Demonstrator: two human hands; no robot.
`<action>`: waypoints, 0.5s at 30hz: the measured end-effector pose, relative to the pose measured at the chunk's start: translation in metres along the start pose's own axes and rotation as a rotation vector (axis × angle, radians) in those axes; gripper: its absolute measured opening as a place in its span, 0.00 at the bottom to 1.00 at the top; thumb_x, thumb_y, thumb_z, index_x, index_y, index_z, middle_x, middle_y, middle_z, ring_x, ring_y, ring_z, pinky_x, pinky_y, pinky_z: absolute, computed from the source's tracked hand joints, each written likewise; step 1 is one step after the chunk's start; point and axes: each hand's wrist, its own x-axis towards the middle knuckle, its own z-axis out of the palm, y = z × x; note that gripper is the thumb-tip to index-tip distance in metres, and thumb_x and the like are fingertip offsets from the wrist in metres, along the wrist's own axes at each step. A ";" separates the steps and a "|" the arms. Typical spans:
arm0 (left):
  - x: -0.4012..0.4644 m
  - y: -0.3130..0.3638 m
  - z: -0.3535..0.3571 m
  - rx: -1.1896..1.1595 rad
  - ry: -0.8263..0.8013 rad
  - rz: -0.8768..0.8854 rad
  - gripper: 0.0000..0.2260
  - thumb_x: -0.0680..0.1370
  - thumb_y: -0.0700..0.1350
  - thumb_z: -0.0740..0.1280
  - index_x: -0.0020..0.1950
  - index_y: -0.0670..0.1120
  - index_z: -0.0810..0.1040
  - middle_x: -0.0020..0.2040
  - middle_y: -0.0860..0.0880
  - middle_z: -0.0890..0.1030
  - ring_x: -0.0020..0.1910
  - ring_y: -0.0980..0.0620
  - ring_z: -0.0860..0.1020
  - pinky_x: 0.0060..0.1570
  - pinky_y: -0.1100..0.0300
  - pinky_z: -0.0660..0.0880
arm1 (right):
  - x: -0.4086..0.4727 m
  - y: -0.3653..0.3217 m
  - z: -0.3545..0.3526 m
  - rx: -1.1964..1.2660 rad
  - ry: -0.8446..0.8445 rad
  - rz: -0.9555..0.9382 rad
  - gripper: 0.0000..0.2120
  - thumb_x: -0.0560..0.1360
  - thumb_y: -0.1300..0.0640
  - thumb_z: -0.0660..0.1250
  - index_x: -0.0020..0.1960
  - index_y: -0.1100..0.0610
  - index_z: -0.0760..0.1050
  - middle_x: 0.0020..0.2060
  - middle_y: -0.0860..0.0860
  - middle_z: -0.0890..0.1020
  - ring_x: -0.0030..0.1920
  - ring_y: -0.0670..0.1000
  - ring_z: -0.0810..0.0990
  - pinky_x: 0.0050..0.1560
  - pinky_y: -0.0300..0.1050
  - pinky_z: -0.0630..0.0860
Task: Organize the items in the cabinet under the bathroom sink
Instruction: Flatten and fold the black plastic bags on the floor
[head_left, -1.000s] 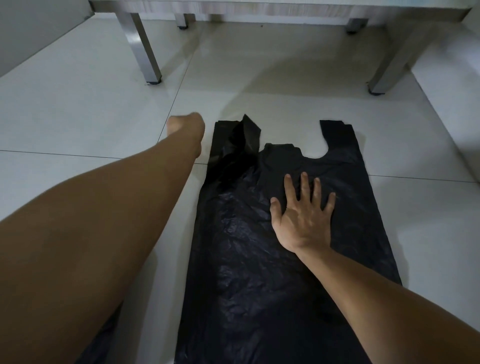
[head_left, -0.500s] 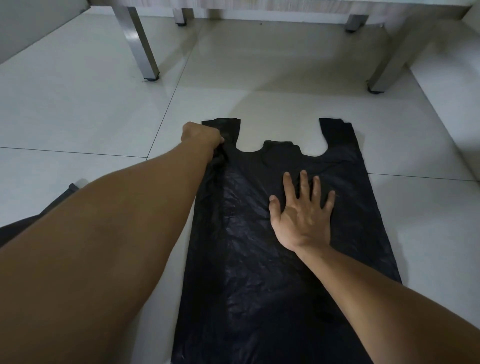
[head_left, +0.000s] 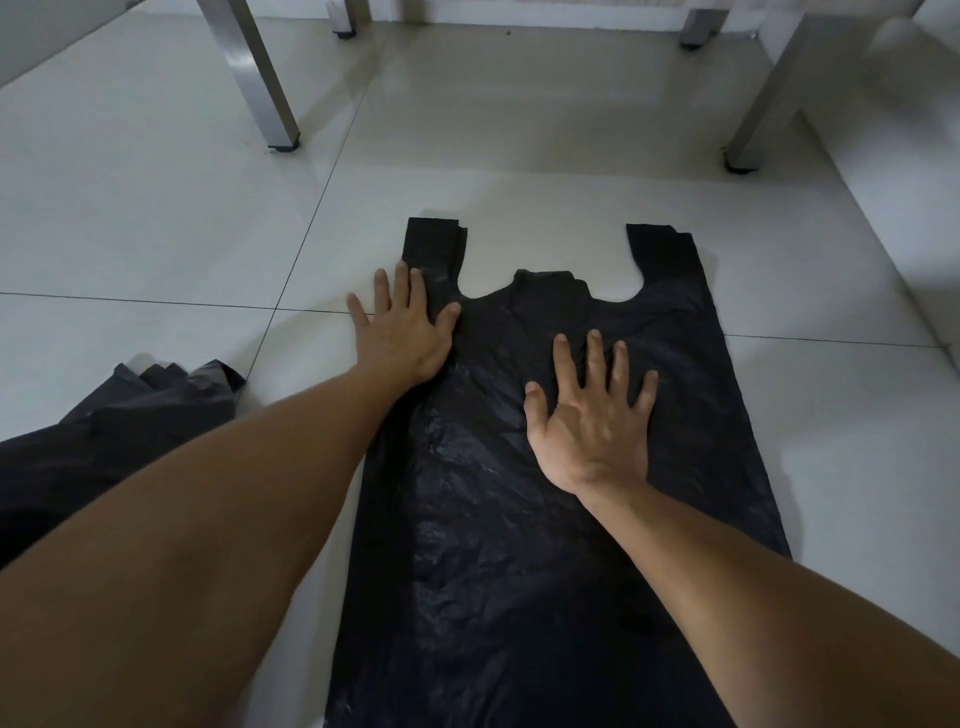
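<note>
Black thin-plastic carrier bag (head_left: 519, 519) with two loop handles lies flat on the pale glossy tiled floor (head_left: 156, 208), and both of our hands are pressed on it. Neither grip has hold of anything: our right hand (head_left: 592, 415) is spread wide, fingers straight, palm down on the upper middle of the bag. Our left hand (head_left: 402, 325) is flat too, fingers straight; its thumb side rests on the bag at the base of the left handle (head_left: 434, 244), while the outer fingers lie on bare tile just beside the edge.

Moving outward, the right handle (head_left: 662, 249) lies flat and untouched. A second dark crumpled plastic bag (head_left: 130, 410) sits on the floor to our left, apart from the first. Square metal legs (head_left: 254, 78) of the unit stand beyond, near the far wall.

The bag's long axis runs away from us, handles and mouth pointing toward the legs, the bottom end toward our body and out of view.

As we judge it, the risks are these. The film is thin and the tile glossy, so a sideways sweep may drag the whole bag instead of smoothing it. Trapped air could puff the body up when pressure comes off. The left handle looks doubled over itself, and pressing would set that crease.
</note>
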 end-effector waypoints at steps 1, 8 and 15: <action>-0.001 0.000 0.000 -0.003 0.004 0.007 0.33 0.81 0.64 0.42 0.80 0.46 0.42 0.80 0.47 0.40 0.78 0.46 0.39 0.74 0.39 0.38 | 0.001 0.000 0.000 -0.001 0.001 0.000 0.32 0.80 0.36 0.42 0.81 0.47 0.46 0.80 0.54 0.48 0.79 0.60 0.44 0.75 0.68 0.44; -0.049 0.020 0.001 -0.045 0.241 0.216 0.30 0.81 0.57 0.46 0.80 0.44 0.49 0.80 0.44 0.46 0.79 0.47 0.44 0.75 0.43 0.41 | 0.000 0.000 0.001 0.003 -0.007 0.001 0.32 0.80 0.37 0.43 0.81 0.48 0.46 0.80 0.55 0.47 0.79 0.60 0.44 0.75 0.68 0.43; -0.074 0.015 0.026 0.077 0.129 0.236 0.34 0.78 0.65 0.40 0.80 0.50 0.44 0.80 0.48 0.44 0.79 0.47 0.42 0.75 0.42 0.39 | 0.004 0.006 0.001 0.054 -0.077 -0.013 0.32 0.80 0.35 0.42 0.80 0.45 0.42 0.80 0.52 0.43 0.79 0.58 0.39 0.75 0.67 0.38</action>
